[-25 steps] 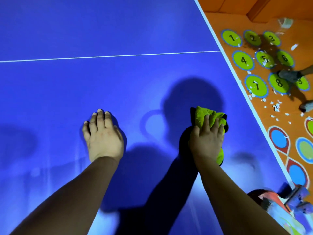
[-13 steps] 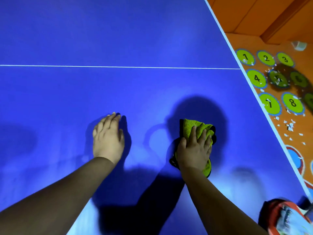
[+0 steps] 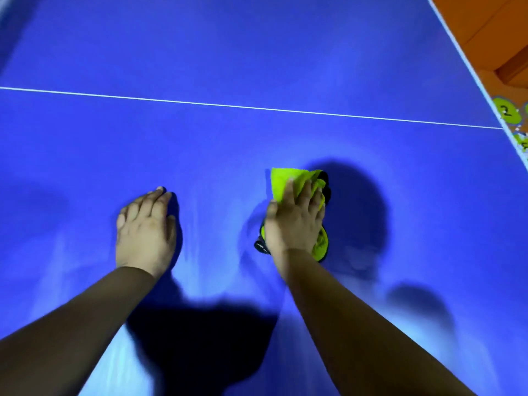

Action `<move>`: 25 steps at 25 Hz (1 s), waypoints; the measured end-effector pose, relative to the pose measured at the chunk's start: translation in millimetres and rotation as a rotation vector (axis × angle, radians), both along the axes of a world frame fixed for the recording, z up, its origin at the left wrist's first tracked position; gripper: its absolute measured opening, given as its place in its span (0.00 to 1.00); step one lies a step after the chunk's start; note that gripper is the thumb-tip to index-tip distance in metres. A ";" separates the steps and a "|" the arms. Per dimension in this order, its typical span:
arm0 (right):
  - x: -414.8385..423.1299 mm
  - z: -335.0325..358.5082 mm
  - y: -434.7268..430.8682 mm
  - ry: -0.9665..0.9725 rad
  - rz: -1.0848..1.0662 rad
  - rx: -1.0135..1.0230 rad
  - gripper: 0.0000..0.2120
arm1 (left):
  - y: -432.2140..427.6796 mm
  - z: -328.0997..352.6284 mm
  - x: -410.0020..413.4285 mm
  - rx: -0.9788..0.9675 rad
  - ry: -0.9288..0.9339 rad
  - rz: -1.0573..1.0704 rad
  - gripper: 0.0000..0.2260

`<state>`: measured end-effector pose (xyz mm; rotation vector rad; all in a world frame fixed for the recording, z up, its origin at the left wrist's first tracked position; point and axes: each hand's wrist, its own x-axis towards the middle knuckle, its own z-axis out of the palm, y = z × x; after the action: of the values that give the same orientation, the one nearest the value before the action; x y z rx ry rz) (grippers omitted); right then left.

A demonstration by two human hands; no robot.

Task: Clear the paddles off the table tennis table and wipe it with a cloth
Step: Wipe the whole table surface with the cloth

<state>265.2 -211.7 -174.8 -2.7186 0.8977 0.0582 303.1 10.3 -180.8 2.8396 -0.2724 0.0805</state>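
The blue table tennis table (image 3: 257, 52) fills the view, with a thin white line (image 3: 228, 105) running across it. My right hand (image 3: 294, 221) lies flat on a bunched green cloth with black trim (image 3: 281, 181) and presses it against the tabletop. The cloth sticks out past my fingertips and below my palm. My left hand (image 3: 145, 227) rests palm down on the bare table, fingers straight and together, about a hand's width left of the cloth. No paddle is in view.
The table's white right edge (image 3: 468, 67) runs diagonally at the upper right. Beyond it lies an orange floor (image 3: 491, 30) with green numbered circles (image 3: 507, 111). Pale wipe streaks show on the tabletop near my arms.
My right hand has slid the cloth leftward and away from the table's right edge. The view has swung left, so the numbered floor and the red object at the lower right have left the frame.
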 end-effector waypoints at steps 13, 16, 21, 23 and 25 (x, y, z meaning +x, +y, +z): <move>85.5 -13.6 -7.6 -0.126 0.445 -0.001 0.29 | 7.9 -5.0 9.9 0.063 -0.028 0.029 0.22; 72.4 -11.7 -90.7 -0.038 0.321 -0.074 0.35 | 4.9 -5.6 9.9 0.066 -0.031 0.045 0.23; 50.2 3.9 -181.0 -0.085 -0.002 -0.087 0.34 | -3.7 -5.5 10.3 0.049 -0.005 0.059 0.24; 53.0 -0.4 -174.3 -0.050 -0.106 -0.114 0.31 | -3.0 -5.4 9.7 0.033 -0.012 0.053 0.24; 66.3 -5.0 -145.8 0.003 -0.125 -0.125 0.28 | -0.9 -6.3 11.9 0.026 -0.018 0.046 0.23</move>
<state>331.5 -357.5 -179.9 -2.7685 1.1052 -0.0203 315.0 9.4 -187.1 2.8725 -0.2137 0.1134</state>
